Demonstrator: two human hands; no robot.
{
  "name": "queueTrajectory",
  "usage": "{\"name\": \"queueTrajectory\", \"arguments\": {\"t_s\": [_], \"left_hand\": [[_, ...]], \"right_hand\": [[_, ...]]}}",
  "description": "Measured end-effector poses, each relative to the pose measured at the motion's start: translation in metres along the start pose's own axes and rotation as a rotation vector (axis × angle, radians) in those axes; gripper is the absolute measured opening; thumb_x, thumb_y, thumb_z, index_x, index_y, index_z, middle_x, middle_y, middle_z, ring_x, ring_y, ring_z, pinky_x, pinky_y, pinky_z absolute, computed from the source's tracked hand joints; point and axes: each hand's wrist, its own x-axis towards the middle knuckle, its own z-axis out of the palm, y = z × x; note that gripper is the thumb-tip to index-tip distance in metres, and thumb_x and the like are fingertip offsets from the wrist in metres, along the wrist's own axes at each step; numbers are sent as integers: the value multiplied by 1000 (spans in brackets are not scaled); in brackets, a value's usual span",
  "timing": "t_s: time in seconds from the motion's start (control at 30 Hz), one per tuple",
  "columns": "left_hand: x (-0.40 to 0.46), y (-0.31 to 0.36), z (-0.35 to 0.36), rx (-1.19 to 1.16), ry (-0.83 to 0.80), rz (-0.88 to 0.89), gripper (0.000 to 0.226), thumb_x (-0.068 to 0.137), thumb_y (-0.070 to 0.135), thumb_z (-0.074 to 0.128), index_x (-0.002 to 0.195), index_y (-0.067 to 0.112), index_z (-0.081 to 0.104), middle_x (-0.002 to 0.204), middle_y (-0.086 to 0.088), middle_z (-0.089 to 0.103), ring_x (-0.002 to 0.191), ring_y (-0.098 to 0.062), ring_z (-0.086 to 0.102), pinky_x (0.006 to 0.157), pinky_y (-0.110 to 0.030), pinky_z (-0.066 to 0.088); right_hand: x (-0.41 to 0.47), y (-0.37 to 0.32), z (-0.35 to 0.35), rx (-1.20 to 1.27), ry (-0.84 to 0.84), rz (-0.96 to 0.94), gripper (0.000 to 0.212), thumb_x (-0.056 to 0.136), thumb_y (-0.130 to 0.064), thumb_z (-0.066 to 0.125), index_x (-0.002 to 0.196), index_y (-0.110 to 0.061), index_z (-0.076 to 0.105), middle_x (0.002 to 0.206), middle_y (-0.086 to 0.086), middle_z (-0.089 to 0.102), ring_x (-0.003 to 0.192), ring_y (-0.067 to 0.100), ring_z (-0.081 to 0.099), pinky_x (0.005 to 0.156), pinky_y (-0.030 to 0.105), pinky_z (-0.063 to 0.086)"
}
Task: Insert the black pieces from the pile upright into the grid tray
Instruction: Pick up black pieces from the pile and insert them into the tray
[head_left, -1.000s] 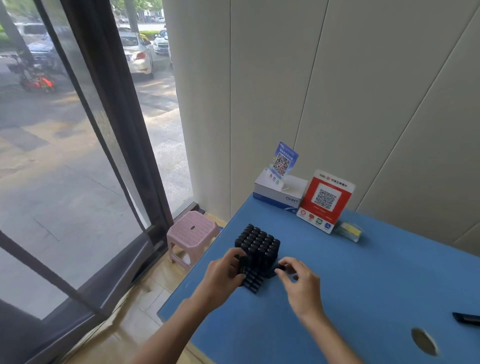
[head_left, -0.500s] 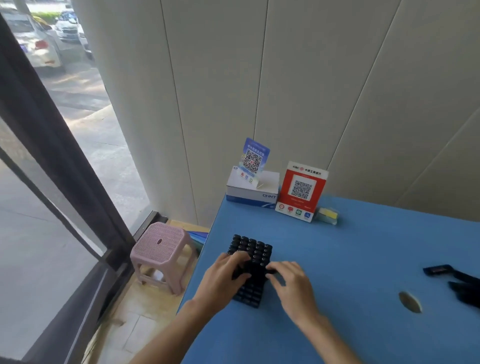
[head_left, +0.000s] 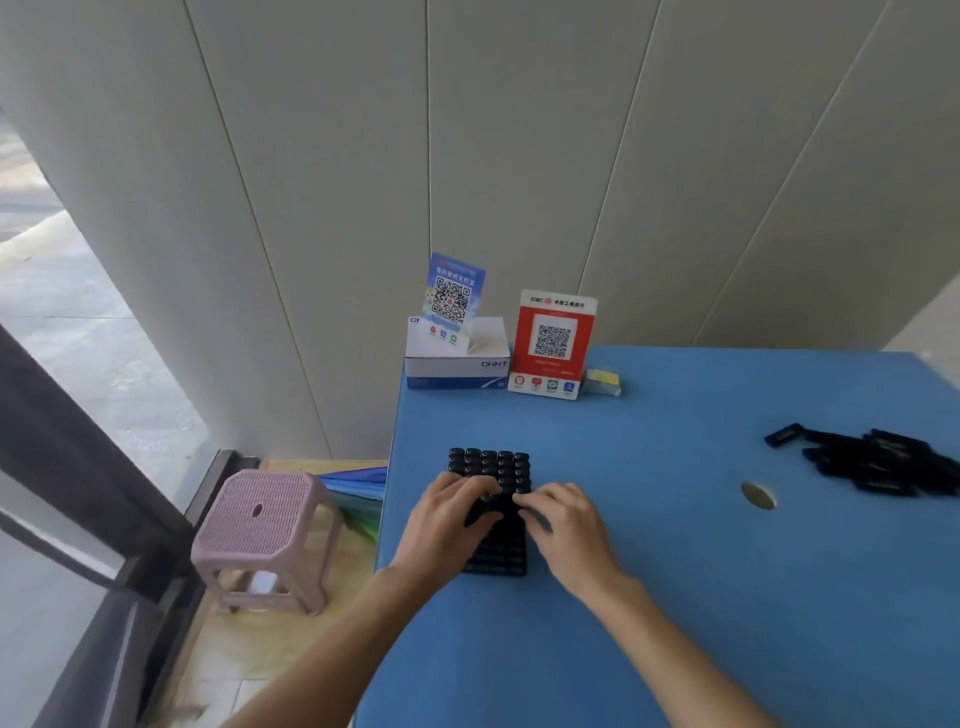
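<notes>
The left hand (head_left: 451, 525) lay palm down over the tray (head_left: 493, 551) near the table's (head_left: 675, 597) nine o'clock edge, its fingers bent onto the upright pieces (head_left: 489, 464) filling the far rows. Just beside it, the right hand (head_left: 566, 527) did likewise, fingertips meeting over the middle. Whether either hand pinched a piece could not be told; the tray's middle was hidden. The pile (head_left: 883, 462) lay at two o'clock, cut off by the frame.

grid tray (head_left: 496, 558) middle hidden under both hands, pile (head_left: 878, 462) cut off at right edge
</notes>
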Motion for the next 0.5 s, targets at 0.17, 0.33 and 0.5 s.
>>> {"name": "queueTrajectory", "arguments": {"t_s": [0.17,0.33,0.5], "left_hand": [[4,1,1,-27,-6,51,40,72,19,79,100,29,52,85,10,65,88,-7,46,66,-25,48],[8,-4,9,-7,3,115,36,68,16,82,94,23,57,83,10,65,84,-11,46,69,-28,44],[11,-13,16,67,10,158,30,69,20,82,91,22,61,88,11,65,85,-13,48,71,-23,36]], "right_hand": [[-4,-3,-8,-51,-8,21,26,83,-17,68,109,-21,68,88,-6,65,85,18,56,71,26,46],[-7,1,-15,-55,-31,44,25,88,-20,62,113,-19,65,95,-4,66,91,18,56,79,31,48],[-6,6,-16,-47,-43,72,24,88,-20,61,112,-21,66,97,-6,65,93,17,55,82,31,48]]}}
